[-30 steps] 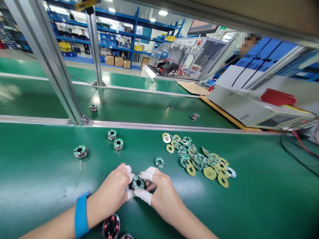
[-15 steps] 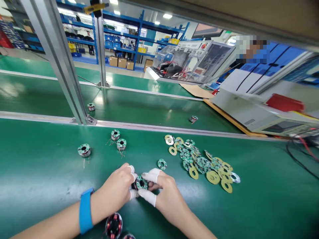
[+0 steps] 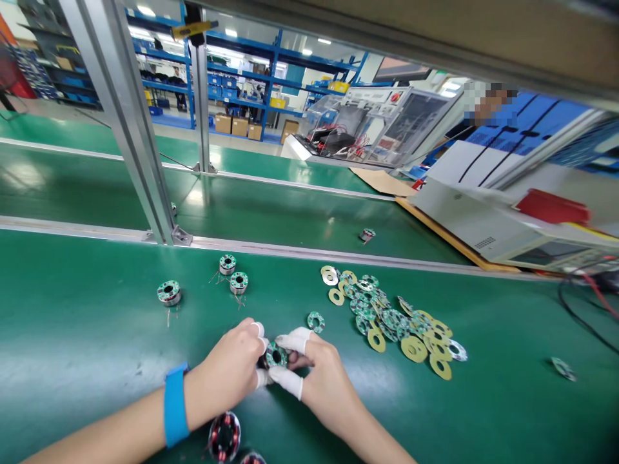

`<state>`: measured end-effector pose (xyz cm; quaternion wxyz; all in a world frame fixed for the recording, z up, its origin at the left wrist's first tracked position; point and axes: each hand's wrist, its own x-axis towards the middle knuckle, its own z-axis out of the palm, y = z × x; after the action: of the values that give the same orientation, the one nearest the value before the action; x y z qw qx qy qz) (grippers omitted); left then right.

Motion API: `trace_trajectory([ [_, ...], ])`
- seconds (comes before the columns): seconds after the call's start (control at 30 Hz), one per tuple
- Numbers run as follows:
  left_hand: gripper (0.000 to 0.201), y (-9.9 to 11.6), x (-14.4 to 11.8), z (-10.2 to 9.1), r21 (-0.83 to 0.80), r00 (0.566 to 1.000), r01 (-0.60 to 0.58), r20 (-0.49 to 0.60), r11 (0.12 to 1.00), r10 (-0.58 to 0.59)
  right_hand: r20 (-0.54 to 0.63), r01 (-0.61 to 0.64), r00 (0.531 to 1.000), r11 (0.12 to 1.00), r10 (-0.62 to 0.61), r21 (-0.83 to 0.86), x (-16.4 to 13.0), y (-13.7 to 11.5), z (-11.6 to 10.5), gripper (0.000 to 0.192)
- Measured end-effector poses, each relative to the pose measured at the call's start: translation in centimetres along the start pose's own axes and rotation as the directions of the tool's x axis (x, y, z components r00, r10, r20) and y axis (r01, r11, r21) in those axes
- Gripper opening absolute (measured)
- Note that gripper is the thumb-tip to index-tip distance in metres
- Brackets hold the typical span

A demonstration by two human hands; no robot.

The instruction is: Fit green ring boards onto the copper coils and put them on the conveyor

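Unmoved, both hands [image 3: 278,374] apparently pinch coil [image 3: 276,355].

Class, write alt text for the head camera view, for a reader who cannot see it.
Two hands, left hand and right hand, wearing white fingertip covers, pinch a small round coil part topped with a green ring board above a green bench. A pile of ring boards lies to the right; three finished coils sit behind.
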<state>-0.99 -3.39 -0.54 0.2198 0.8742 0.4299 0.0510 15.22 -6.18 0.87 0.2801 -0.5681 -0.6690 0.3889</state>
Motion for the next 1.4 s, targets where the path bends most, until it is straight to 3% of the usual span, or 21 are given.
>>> trace_trajectory([
  [0.17, 0.025, -0.1, -0.1, -0.7, -0.191, 0.999, 0.016, -0.037, 0.981, -0.023, 0.03, 0.053, 0.998, 0.998, -0.054, 0.022, -0.1, 0.1, -0.1, 0.027],
  [0.3, 0.039, -0.3, -0.3, -1.3, -0.415, 0.991, -0.13, -0.083, 0.901, 0.104, 0.071, 0.09, 0.993, 0.994, -0.095, 0.064, 0.0, 0.2, -0.4, 0.034],
  [0.47, 0.04, -1.3, 0.0, -1.5, -0.523, 0.974, -0.206, -0.032, 0.827, 0.223, 0.083, 0.183, 0.978, 0.979, -0.191, 0.09, -0.2, 0.5, -0.5, 0.039],
  [0.57, 0.037, -1.7, 0.2, -1.1, -0.461, 0.981, -0.181, -0.018, 0.869, 0.194, 0.104, 0.231, 0.965, 0.969, -0.239, 0.084, -0.4, 0.4, -0.5, 0.038],
  [0.7, 0.038, -1.3, 0.1, -0.5, -0.243, 0.992, -0.125, -0.016, 0.962, 0.125, 0.142, 0.229, 0.96, 0.968, -0.243, 0.104, -0.7, 0.2, -0.6, 0.039],
  [0.87, 0.032, -0.1, -0.2, -0.5, -0.001, 0.99, -0.122, -0.065, 0.993, 0.121, 0.019, -0.041, 0.999, 0.988, 0.039, 0.147, -0.3, 0.5, -0.3, 0.027],
  [0.97, 0.031, 0.4, -0.4, -0.5, 0.09, 0.985, -0.147, -0.082, 0.985, 0.155, 0.125, -0.096, 0.989, 0.991, 0.083, 0.096, 0.1, 0.7, -0.1, 0.013],
  [1.2, 0.03, 0.7, -0.7, -0.4, 0.142, 0.968, -0.232, -0.057, 0.962, 0.242, 0.31, -0.212, 0.938, 0.963, 0.154, 0.164, 0.4, 0.3, -0.5, 0.024],
  [1.4, 0.031, 0.4, -1.0, -0.5, 0.117, 0.945, -0.314, -0.051, 0.942, 0.322, 0.35, -0.262, 0.924, 0.923, 0.155, 0.282, -0.1, -0.3, -0.4, 0.016],
])
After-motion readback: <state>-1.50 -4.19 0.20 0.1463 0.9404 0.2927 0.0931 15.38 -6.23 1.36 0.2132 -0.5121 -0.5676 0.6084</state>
